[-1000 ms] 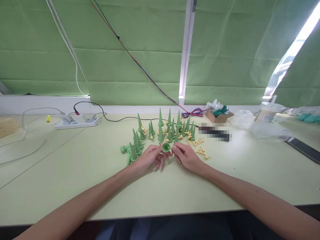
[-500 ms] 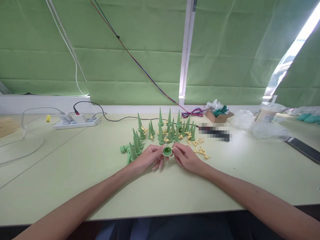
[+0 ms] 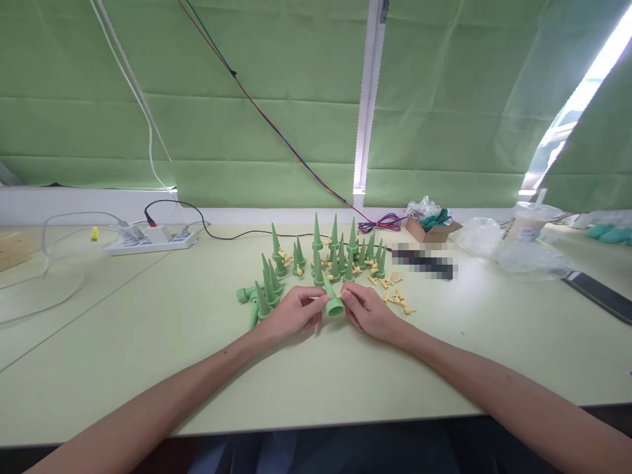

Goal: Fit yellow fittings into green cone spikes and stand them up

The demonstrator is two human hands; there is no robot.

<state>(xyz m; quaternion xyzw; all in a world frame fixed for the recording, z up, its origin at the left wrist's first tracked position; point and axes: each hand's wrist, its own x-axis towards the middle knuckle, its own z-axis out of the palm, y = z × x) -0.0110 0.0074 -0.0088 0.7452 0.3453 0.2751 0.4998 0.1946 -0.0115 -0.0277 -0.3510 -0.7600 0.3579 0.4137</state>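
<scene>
Held a light-green cone (image 3: 332, 299), narrow at the tip and flared into a round rimmed base, tilted just in front of the standing cones (image 3: 342, 259). Had room over the tabletop (image 3: 316, 388) from the standing cones to the front edge (image 3: 320, 428). Pinched that cone between thumb and fingers of the left hand (image 3: 299, 308) and clamped a yellow piece (image 3: 340, 296) at its side in the fingertips of the right hand (image 3: 366, 311).

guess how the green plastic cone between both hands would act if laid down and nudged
The cone would probably roll in a curve, given its round taper. It seems stiff, its outline undented by the left hand.
</scene>
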